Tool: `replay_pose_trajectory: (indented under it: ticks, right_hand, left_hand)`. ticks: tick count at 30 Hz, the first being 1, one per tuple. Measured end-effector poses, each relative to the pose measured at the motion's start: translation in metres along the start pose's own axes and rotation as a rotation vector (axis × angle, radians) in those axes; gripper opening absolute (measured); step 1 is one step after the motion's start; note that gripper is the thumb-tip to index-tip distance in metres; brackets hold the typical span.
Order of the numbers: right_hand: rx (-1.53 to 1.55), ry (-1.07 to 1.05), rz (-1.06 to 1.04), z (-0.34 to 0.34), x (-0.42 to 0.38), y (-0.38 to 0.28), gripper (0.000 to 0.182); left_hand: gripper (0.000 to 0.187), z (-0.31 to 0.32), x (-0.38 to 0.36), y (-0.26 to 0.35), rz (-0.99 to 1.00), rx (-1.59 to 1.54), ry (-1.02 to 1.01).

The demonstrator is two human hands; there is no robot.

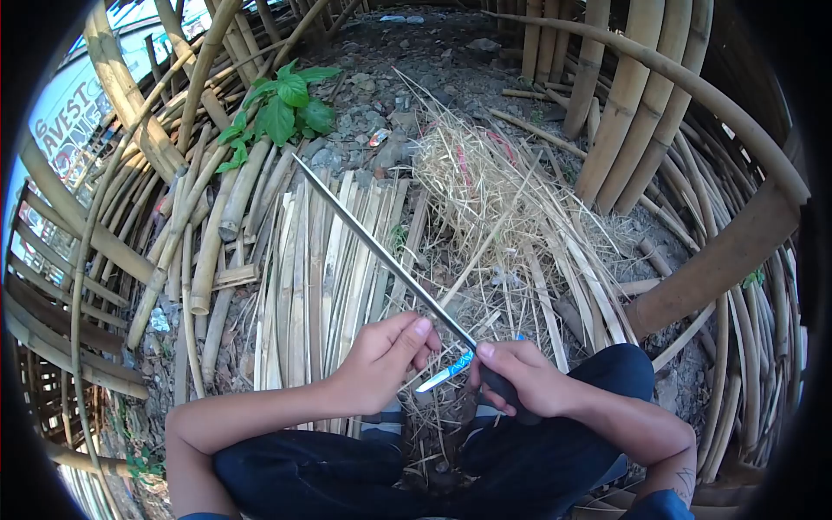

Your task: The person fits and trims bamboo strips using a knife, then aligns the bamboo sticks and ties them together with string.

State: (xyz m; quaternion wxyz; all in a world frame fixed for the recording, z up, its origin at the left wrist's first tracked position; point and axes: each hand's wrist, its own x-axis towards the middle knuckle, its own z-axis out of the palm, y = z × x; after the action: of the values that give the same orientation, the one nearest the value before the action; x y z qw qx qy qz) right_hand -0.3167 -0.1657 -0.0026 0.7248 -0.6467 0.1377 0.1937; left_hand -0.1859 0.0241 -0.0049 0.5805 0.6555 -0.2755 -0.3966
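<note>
My right hand (526, 379) is wrapped around the black handle of a long knife (381, 253). Its narrow blade slants up and away to the left, over the split bamboo strips (316, 251). Close beside the lower blade is my left hand (386, 354), its fingers curled and the thumb pressed to the index finger; what they hold, if anything, I cannot tell. Between the two hands shows a short shiny strip with a blue pattern (449, 371), partly hidden behind my right fingers.
A heap of dry bamboo shavings (472, 173) lies ahead on the right. Thick bamboo poles (637, 104) stand at the right, and cut bamboo lengths (212, 247) lie at the left. A leafy green plant (282, 108) grows from the stony ground. My dark-trousered legs are bent below.
</note>
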Motion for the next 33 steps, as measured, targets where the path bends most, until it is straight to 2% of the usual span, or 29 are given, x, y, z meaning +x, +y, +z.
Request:
replay_pose_trajectory:
  ticks: [3,5,9,11,13,15,17,18,19,21,24,25,28,30,33]
  right_hand:
    - [0.223,-0.078,0.049,-0.005,-0.005,-0.008,0.057]
    - [0.223,0.002,-0.036,-0.015,-0.009,-0.012,0.057]
    - [-0.27,0.594,-0.206,-0.048,-0.007,-0.009,0.052]
    - [-0.54,0.817,-0.184,-0.082,-0.001,0.006,0.055]
    - [-0.96,1.031,-0.216,-0.104,-0.007,0.018,0.056]
    - [-1.106,0.959,-0.039,-0.128,-0.029,0.021,0.056]
    - [-1.405,0.882,0.06,-0.149,-0.058,0.019,0.056]
    - [-1.485,0.776,0.126,-0.159,-0.072,0.015,0.057]
    - [-1.491,0.683,0.071,-0.175,-0.083,0.023,0.058]
    - [-1.624,0.49,0.186,-0.18,-0.089,0.032,0.062]
    - [-1.687,0.227,0.369,-0.199,-0.064,0.072,0.069]
    - [-1.682,0.23,0.363,-0.206,-0.052,0.082,0.069]
    - [-1.53,0.138,0.367,-0.22,-0.023,0.122,0.072]
    - [-1.511,0.042,0.463,-0.23,-0.015,0.145,0.075]
    - [-1.536,0.058,0.566,-0.222,-0.01,0.156,0.076]
  left_hand:
    - [0.033,-0.004,0.003,-0.003,-0.101,-0.177,0.006]
    - [0.033,-0.007,0.003,-0.005,-0.112,-0.167,0.021]
    - [0.033,-0.014,0.003,-0.006,-0.066,-0.066,0.129]
    - [0.034,-0.022,0.005,-0.007,-0.051,0.016,0.2]
    - [0.034,-0.03,0.014,-0.02,-0.017,0.076,0.298]
    - [0.033,-0.045,0.024,-0.021,-0.116,-0.063,0.439]
    - [0.031,-0.072,0.035,-0.036,-0.1,-0.154,0.628]
    - [0.03,-0.083,0.036,-0.04,-0.11,-0.177,0.715]
    - [0.03,-0.094,0.035,-0.047,-0.082,-0.167,0.766]
    - [0.031,-0.108,0.029,-0.052,-0.051,-0.121,0.811]
    - [0.034,-0.104,0.025,-0.047,0.061,-0.103,0.765]
    - [0.034,-0.098,0.024,-0.044,0.063,-0.096,0.765]
    - [0.039,-0.077,0.018,-0.033,0.19,-0.071,0.603]
    - [0.039,-0.067,0.012,-0.025,0.19,-0.04,0.572]
    - [0.04,-0.056,0.012,-0.016,0.201,-0.007,0.529]
